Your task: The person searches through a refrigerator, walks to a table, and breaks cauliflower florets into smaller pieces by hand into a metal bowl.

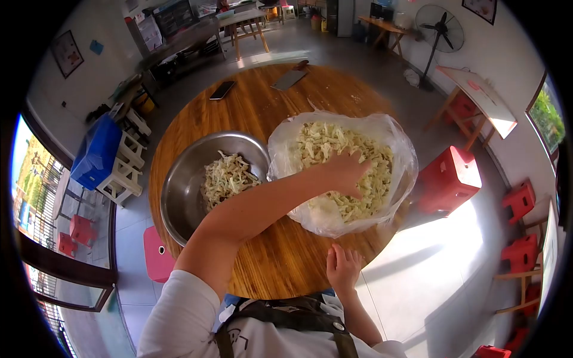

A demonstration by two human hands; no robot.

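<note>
My left hand reaches across to the right, over a clear plastic bag of pale shredded cabbage. Its fingers are spread on or just above the shreds, with nothing visibly gripped. Below the bag, at the table's near edge, is my right hand. Its fingers are loosely bent, the thumb stands apart, and no object shows in it. Left of the bag sits a wide steel bowl holding a smaller heap of shredded cabbage mix. My left forearm hides part of the bowl's near right side.
On the round wooden table, a cleaver and a black phone lie at the far side. Red stools stand to the right and a pink stool at the left. A standing fan is at the back right.
</note>
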